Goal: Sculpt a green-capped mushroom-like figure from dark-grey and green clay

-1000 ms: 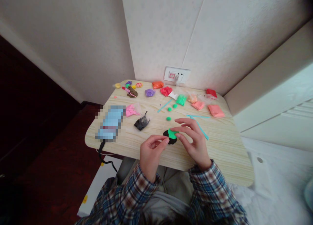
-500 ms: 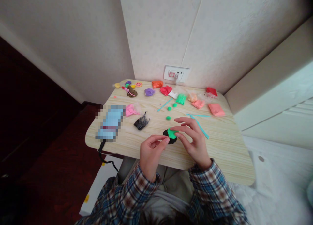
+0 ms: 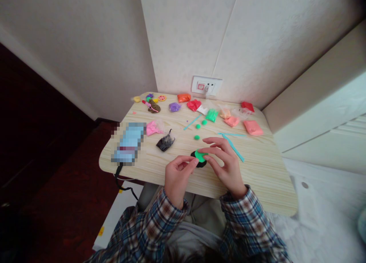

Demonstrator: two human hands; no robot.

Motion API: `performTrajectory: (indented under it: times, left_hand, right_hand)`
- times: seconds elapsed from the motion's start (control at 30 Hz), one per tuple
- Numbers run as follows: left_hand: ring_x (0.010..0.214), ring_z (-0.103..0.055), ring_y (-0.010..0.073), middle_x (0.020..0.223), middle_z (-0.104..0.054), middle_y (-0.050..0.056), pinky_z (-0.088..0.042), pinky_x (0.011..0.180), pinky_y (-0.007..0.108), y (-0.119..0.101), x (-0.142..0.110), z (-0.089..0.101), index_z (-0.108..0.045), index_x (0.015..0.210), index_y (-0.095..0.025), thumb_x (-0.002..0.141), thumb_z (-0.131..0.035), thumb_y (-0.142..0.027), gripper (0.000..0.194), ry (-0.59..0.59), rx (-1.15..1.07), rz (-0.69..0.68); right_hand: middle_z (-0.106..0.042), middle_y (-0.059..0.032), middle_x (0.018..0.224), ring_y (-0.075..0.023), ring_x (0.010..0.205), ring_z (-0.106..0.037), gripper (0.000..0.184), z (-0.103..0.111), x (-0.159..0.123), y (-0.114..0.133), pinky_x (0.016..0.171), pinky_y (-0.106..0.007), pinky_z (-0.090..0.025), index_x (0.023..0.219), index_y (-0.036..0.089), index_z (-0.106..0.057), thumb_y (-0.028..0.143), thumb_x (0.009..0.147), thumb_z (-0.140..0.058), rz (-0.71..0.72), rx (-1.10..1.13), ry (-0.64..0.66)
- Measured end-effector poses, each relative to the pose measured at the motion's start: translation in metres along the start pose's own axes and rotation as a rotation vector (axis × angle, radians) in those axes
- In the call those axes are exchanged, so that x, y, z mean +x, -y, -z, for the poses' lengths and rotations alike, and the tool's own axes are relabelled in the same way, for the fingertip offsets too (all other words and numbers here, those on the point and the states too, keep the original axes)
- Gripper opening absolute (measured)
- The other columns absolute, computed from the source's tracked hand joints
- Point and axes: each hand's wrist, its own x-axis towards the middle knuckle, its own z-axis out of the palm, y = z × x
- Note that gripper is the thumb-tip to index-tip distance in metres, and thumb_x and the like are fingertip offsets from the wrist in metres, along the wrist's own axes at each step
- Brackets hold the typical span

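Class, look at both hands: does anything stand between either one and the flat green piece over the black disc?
Nothing visible does. The fingertips of the right hand and left hand are already at the green piece. The nearest green ball lies beyond it.

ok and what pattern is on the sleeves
The sleeves are plaid, in blue, brown and white; it shows best in the head view.

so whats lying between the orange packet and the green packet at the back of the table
A red packet and a white packet lie between the orange packet and the green packet, as the head view shows.
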Motion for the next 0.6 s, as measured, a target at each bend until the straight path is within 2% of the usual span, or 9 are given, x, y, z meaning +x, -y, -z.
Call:
performTrajectory:
  times: [0.17, 0.6]
  left_hand:
    - [0.051, -0.043, 0.0072, 0.054, -0.054, -0.003, -0.035, 0.051, 0.021, 0.0026, -0.0004, 0.0009, -0.070, 0.070, -0.012, 0.063, -0.072, -0.032, 0.021, 0.007, 0.005, 0.005]
    - [0.052, -0.045, 0.0072, 0.057, -0.057, -0.002, -0.037, 0.052, 0.021, 0.0067, -0.0006, -0.0001, -0.070, 0.073, -0.012, 0.062, -0.075, -0.033, 0.024, 0.029, -0.002, 0.024]
  right_hand:
    - [-0.057, -0.0058, 0.114, -0.0203, 0.106, -0.053, 0.021, 0.0003, -0.0004, 0.0000, 0.084, -0.038, -0.048, 0.101, 0.027, -0.067, 0.017, 0.086, -0.056, -0.003, 0.006, -0.005]
    - [-0.057, -0.0062, 0.115, -0.0209, 0.105, -0.054, 0.020, -0.0002, -0.0002, 0.0022, 0.083, -0.038, -0.049, 0.102, 0.026, -0.066, 0.021, 0.087, -0.054, -0.037, 0.006, 0.000]
